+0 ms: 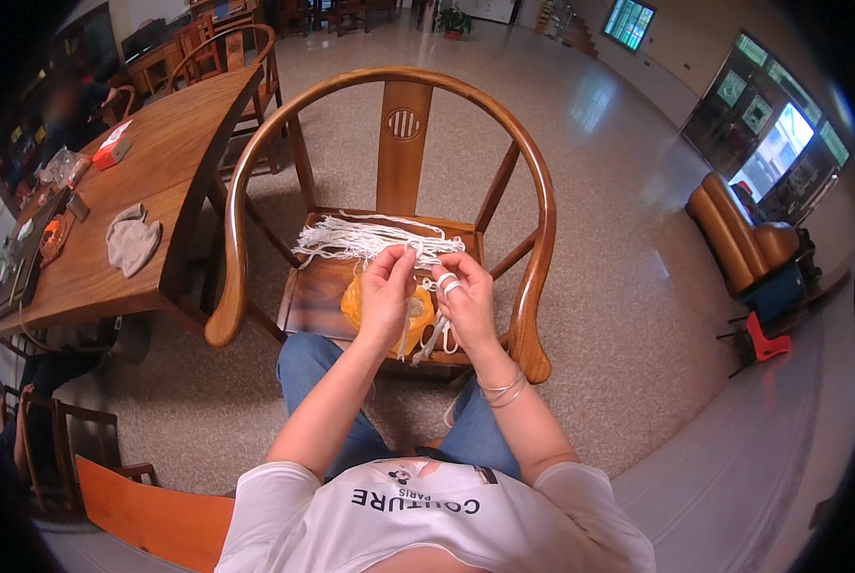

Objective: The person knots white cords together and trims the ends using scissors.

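White printed T-shirt (pixel 418 525); blue jeans (pixel 480 439); silvery bangles (pixel 506 389)

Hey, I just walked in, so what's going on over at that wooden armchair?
A person's left hand and right hand are close together over the chair seat, fingering white cord, which seems looped around the right fingers. A bundle of white cords lies on the seat just beyond the hands. A yellow bag sits beneath them, partly hidden; its contents are unclear.
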`<state>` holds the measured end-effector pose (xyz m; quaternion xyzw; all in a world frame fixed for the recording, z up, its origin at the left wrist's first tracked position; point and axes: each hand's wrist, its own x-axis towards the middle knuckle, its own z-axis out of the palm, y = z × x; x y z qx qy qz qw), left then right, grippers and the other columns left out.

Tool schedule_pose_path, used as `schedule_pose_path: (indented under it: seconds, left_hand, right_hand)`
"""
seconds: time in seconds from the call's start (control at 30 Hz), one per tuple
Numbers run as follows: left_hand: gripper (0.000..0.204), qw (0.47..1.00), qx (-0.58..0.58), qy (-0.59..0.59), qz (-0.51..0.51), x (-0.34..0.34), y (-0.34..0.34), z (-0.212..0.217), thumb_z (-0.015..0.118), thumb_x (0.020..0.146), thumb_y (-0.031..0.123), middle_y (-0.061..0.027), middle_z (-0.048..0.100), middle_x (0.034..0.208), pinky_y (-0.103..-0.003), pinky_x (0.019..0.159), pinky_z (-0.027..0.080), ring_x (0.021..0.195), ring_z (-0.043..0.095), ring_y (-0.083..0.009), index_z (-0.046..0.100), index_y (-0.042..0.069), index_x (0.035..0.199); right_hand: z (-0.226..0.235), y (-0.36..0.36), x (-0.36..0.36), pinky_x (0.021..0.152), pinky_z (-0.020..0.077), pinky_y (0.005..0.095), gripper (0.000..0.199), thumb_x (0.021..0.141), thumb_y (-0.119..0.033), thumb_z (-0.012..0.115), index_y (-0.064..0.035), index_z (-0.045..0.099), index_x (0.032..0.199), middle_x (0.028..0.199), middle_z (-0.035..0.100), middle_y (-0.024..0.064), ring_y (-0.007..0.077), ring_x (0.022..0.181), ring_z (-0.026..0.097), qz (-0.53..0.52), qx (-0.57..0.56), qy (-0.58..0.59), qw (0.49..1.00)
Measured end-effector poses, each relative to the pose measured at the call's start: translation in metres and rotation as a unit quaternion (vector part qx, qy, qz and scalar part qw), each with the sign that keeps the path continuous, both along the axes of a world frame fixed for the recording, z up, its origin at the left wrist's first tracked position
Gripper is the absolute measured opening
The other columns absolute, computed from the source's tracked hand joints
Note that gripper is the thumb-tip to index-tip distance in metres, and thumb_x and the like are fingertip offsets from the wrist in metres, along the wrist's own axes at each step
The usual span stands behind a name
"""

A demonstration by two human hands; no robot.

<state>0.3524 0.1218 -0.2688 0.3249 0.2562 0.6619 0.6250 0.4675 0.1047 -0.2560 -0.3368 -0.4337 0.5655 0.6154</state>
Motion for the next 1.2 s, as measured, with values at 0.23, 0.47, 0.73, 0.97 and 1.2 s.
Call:
schedule_pose_path:
  seconds: [0.23,0.47,0.73,0.97,1.2]
  left_hand:
    - [0.007,0.993,0.0,0.031,-0.112,-0.01,0.003,-0.009,0.054,0.091,0.014,0.0071,0.046,0.069,-0.016,0.046,0.023,0.054,0.033,-0.0004,0.055,0.009,0.087]
    - [0.006,0.988,0.006,0.065,-0.144,-0.017,0.002,-0.004,0.056,0.09,0.013,0.0066,0.048,0.071,-0.016,0.047,0.023,0.055,0.033,-0.0008,0.056,0.008,0.087]
    - [0.007,0.974,-0.028,0.078,-0.209,-0.024,0.002,-0.001,0.059,0.089,0.013,0.0055,0.051,0.073,-0.016,0.047,0.024,0.056,0.035,-0.001,0.058,0.006,0.091]
    - [0.006,0.972,-0.027,0.092,-0.215,-0.029,0.002,-0.002,0.06,0.087,0.012,0.0063,0.052,0.071,-0.015,0.047,0.024,0.055,0.036,-0.0004,0.06,0.006,0.089]
    - [0.004,0.977,0.0,0.194,-0.092,-0.018,-0.001,-0.009,0.062,0.085,0.01,0.0048,0.058,0.073,-0.014,0.051,0.033,0.058,0.044,0.0005,0.062,0.006,0.086]
  right_hand:
    - [-0.002,0.011,0.004,0.06,0.0418,0.0179,0.011,0.083,0.006,0.054,0.0009,0.057,0.092,0.084,0.057,0.0022,0.006,0.071,0.054,-0.026,0.082,-0.102,0.991]
    - [-0.001,0.017,0.009,0.073,0.0462,0.0232,0.01,0.079,0.005,0.06,0.0014,0.064,0.087,0.089,0.058,0.0045,0.0109,0.083,0.057,-0.045,0.134,-0.153,0.978]
    - [0.001,0.014,0.012,0.071,0.0457,0.0222,0.012,0.078,0.004,0.061,0.0003,0.066,0.088,0.09,0.057,0.0024,0.0097,0.082,0.056,-0.007,0.094,-0.129,0.987]
    - [-0.009,0.018,0.018,0.046,0.029,0.0154,0.015,0.082,0.002,0.056,-0.0022,0.065,0.093,0.083,0.057,-0.0021,-0.0002,0.057,0.042,0.089,0.014,-0.046,0.995]
    - [-0.008,0.015,0.019,0.042,0.0228,0.0138,0.025,0.086,0.001,0.052,-0.0005,0.056,0.11,0.081,0.054,-0.0012,-0.0022,0.05,0.033,0.146,-0.036,0.026,0.988]
